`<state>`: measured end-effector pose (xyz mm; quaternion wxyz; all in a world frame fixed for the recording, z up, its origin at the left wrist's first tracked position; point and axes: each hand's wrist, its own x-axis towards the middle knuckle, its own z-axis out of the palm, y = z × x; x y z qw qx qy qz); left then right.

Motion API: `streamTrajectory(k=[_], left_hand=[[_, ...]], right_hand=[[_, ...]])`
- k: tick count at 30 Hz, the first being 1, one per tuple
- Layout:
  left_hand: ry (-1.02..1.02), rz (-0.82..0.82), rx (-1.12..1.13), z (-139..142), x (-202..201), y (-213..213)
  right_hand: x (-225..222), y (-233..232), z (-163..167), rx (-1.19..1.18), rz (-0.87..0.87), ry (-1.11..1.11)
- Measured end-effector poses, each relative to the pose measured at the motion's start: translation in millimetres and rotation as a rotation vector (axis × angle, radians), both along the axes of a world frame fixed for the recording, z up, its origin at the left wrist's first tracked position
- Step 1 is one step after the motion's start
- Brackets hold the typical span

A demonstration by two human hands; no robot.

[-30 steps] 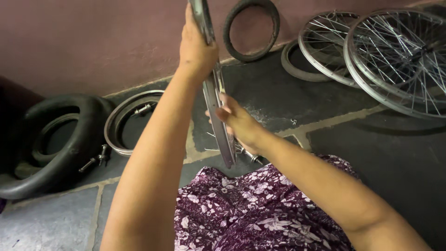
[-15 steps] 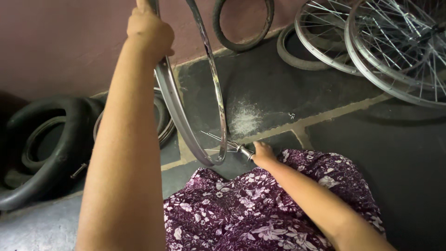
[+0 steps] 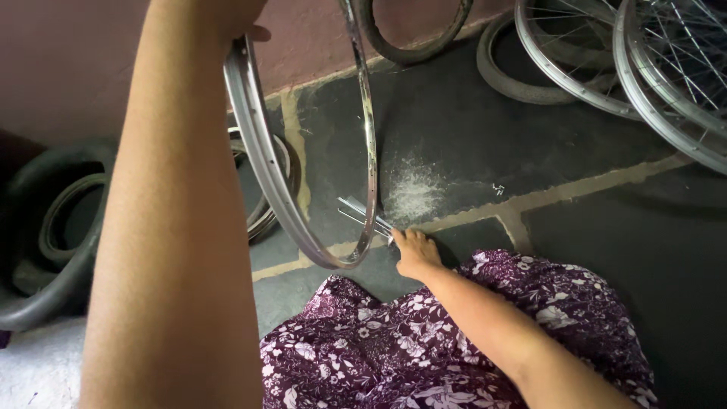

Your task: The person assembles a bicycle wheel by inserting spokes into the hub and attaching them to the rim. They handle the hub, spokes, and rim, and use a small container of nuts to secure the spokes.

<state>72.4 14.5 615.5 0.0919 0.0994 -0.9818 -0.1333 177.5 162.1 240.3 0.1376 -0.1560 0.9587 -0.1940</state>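
Holding bare shiny metal rim (image 3: pixel 265 163), spokeless, upright.

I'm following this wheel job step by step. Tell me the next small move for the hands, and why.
Probably close the right hand on the thin metal spokes lying on the floor and lift them toward the rim. The left hand holds the bare rim upright, with no spokes in it, and the right hand rests at the end of the bundle.
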Motion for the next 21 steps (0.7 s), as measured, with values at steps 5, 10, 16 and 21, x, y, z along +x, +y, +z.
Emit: streamTrajectory(k=[5, 10, 16, 21], left_hand=[[-0.018, -0.004, -0.037, -0.4, -7.1, 2.9], [-0.024, -0.019, -0.11, -1.5, -7.6, 12.3], [0.008, -0.027, -0.252, -7.5, -3.0, 19.1], [0.054, -0.041, -0.269, -12.2, -2.9, 17.5]], right_hand=[[-10.2, 6.4, -22.4, 0.057, -0.089, 0.024], [-8.1, 13.2, -18.6, 0.093, -0.069, 0.061], [11.3, 23.7, -4.3, 0.122, -0.023, -0.034], [12.3, 51.9, 7.1, 0.077, -0.068, -0.018]])
